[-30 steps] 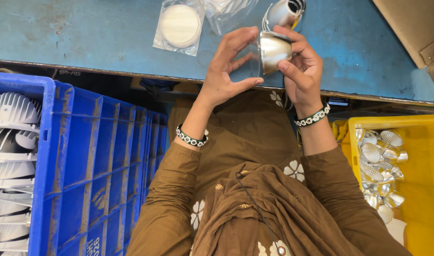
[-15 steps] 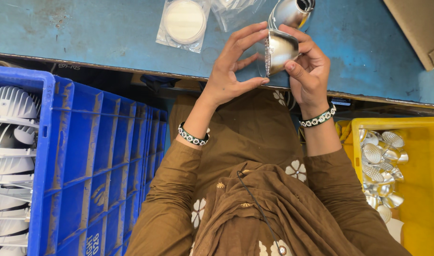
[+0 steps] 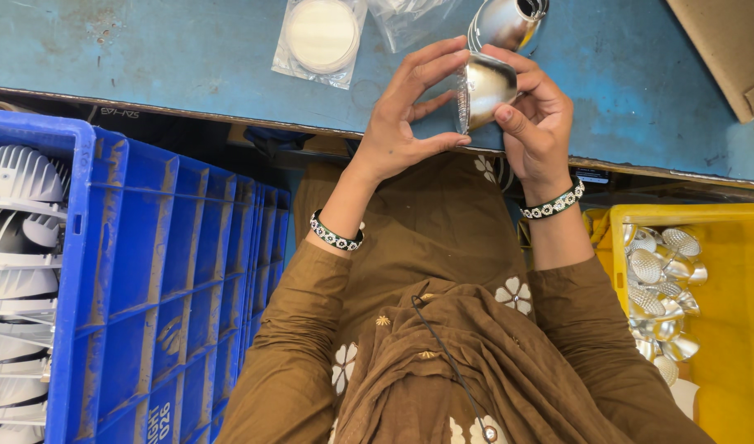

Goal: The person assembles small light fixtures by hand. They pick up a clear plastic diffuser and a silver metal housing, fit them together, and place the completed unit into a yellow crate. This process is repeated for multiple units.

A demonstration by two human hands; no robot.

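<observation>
Both hands hold a shiny metal reflector cup (image 3: 484, 90) above the blue tabletop (image 3: 187, 66): the right hand (image 3: 537, 123) is closed around its body, and the left hand (image 3: 401, 115) pinches its rim with fingertips and thumb. Compared with half a second ago, the grip is almost unchanged, the left thumb now reaching the cup's lower rim. Just beyond the grip lies another reflector (image 3: 508, 20), and a bagged white disc (image 3: 321, 34) sits off to its left.

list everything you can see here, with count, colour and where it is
shiny reflector cup: one, silver, held between both hands over the table edge
second reflector: one, silver, on the table beyond the hands
bagged disc: one, white in clear plastic, on the table
table: one, blue, top of view
crate: one, blue, at left, holding white ribbed housings
bin: one, yellow, at right, holding several silver reflectors
left hand: fingers on the cup
right hand: gripping the cup
</observation>
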